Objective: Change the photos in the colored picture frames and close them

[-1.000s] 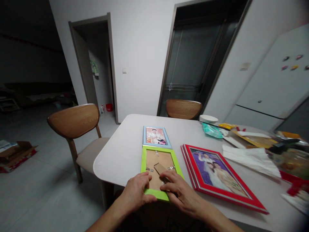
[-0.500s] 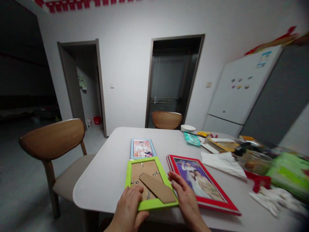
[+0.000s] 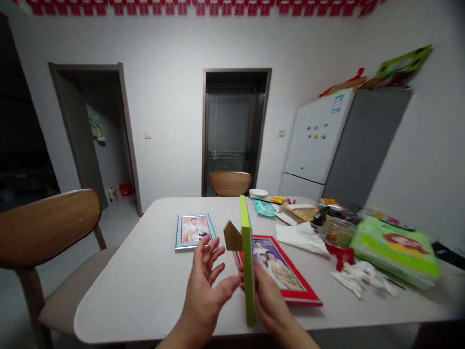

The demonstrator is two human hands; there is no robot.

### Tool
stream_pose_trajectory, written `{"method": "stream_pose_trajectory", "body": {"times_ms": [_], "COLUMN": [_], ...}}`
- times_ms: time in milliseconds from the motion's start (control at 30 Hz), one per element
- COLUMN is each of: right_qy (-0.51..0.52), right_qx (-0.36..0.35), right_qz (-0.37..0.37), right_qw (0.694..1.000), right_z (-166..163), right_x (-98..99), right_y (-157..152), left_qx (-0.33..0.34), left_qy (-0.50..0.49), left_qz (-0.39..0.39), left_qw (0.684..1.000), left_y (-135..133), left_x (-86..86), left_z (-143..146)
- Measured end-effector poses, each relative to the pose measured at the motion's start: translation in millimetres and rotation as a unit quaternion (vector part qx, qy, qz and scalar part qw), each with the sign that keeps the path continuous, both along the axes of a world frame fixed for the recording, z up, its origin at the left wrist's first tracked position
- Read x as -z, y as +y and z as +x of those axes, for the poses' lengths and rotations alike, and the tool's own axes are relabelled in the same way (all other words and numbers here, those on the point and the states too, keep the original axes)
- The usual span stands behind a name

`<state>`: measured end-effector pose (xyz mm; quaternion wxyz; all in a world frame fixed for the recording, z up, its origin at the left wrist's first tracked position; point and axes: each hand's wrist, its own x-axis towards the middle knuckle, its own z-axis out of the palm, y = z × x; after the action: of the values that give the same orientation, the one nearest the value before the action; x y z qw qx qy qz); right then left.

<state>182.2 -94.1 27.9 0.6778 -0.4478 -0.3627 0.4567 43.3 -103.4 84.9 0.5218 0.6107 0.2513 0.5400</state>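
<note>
A lime-green photo frame (image 3: 247, 266) stands on edge in front of me, turned so that mostly its narrow side shows. Its brown back stand (image 3: 231, 236) sticks out to the left. My right hand (image 3: 271, 298) grips the frame from the right side. Left of it, my left hand (image 3: 203, 291) is open with fingers apart, its thumb close to the frame's edge; whether it touches, I cannot tell. Beyond the left fingers lies a blue photo frame (image 3: 192, 229), picture up. A red photo frame (image 3: 286, 271) lies picture up behind my right hand, partly covered.
Tissues (image 3: 301, 236), a plastic container (image 3: 337, 231), a green tissue pack (image 3: 395, 252) and a teal packet (image 3: 264, 207) clutter the right of the white table (image 3: 127, 291). A white bowl (image 3: 258, 193) stands at the far edge. Wooden chairs (image 3: 54, 228) flank the table.
The green frame has gone from lying tilted, back side up, to standing on edge. My left hand has let go of it and opened; my right hand now grips it. The view has shifted right.
</note>
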Motion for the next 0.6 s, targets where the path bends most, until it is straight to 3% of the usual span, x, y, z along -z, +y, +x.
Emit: {"method": "stream_pose_trajectory", "body": {"times_ms": [67, 133, 200, 267, 333, 400, 467, 600], "right_qy": [0.008, -0.062, -0.176, -0.325, -0.452, -0.52, -0.545, -0.589], "right_qx": [0.04, 0.062, 0.104, 0.125, 0.125, 0.124, 0.13, 0.133], "right_qz": [-0.025, -0.084, -0.142, -0.175, -0.187, -0.189, -0.189, -0.188], "right_qw": [0.999, 0.993, 0.968, 0.921, 0.864, 0.823, 0.807, 0.775], "right_z": [36, 71, 102, 126, 144, 156, 162, 170], "right_x": [-9.5, -17.9, -23.3, -23.7, -18.9, -10.7, -1.9, 9.0], "right_y": [1, 3, 6, 12, 19, 27, 32, 35], "left_qx": [0.069, 0.113, 0.134, 0.131, 0.103, 0.052, 0.01, -0.028], "left_qy": [-0.062, -0.095, -0.106, -0.097, -0.029, 0.1, 0.206, 0.292], "left_qz": [-0.034, -0.075, -0.117, -0.139, -0.129, -0.08, -0.031, 0.005], "left_qw": [0.995, 0.986, 0.978, 0.977, 0.986, 0.99, 0.978, 0.956], "left_y": [6, 10, 14, 20, 27, 35, 42, 49], "left_x": [-7.6, -5.5, 7.4, 27.6, 48.8, 65.6, 75.6, 80.6], "left_z": [8, 20, 34, 50, 65, 76, 80, 74]}}
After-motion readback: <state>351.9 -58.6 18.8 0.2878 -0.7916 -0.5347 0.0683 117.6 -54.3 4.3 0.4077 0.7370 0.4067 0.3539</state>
